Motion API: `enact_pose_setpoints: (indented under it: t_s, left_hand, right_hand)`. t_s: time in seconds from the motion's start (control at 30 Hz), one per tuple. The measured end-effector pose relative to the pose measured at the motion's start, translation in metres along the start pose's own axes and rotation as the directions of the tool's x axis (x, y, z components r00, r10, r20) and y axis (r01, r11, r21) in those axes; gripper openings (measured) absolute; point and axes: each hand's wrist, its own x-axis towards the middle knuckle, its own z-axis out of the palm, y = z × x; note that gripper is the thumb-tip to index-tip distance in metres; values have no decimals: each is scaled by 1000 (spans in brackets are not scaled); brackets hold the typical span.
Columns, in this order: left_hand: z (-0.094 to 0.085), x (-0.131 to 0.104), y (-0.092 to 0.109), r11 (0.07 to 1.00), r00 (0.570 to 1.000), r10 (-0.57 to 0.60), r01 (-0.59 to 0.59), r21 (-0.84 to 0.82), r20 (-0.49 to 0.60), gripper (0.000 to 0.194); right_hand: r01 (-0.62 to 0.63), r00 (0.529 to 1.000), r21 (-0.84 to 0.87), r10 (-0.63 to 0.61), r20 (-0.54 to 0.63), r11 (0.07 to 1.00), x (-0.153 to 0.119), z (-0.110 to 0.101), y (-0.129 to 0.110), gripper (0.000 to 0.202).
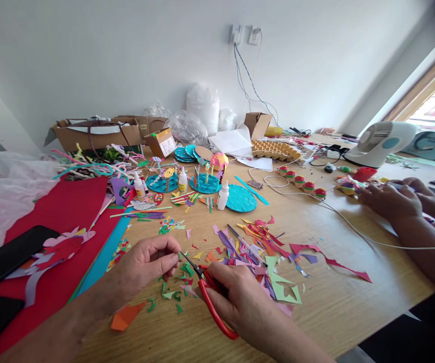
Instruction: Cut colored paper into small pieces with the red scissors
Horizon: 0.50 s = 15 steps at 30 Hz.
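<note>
My right hand is closed around a pair of red-handled scissors, whose blades point up and left. My left hand pinches thumb against fingers right at the blade tips; whatever lies between them is too small to make out. Below the blades are small green paper scraps. An orange paper piece rests under my left wrist. To the right of the scissors spreads a pile of purple, pink and red paper offcuts, with a light green cut-out sheet at its edge and a pen across it.
Glue bottles stand by blue discs carrying paper figures. Red paper sheets and a black phone lie left. A white cable crosses the right side. Another person's hands work near a white fan. Cardboard boxes line the wall.
</note>
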Motion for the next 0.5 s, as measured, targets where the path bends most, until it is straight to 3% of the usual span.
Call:
enact_pose_setpoints:
  t_s: [0.5]
  left_hand:
    - [2,-1,3,999,1000,-4,3,39,26,12]
  right_hand:
    - [-8,999,7,8,39,1000,-1,-2,-4,20]
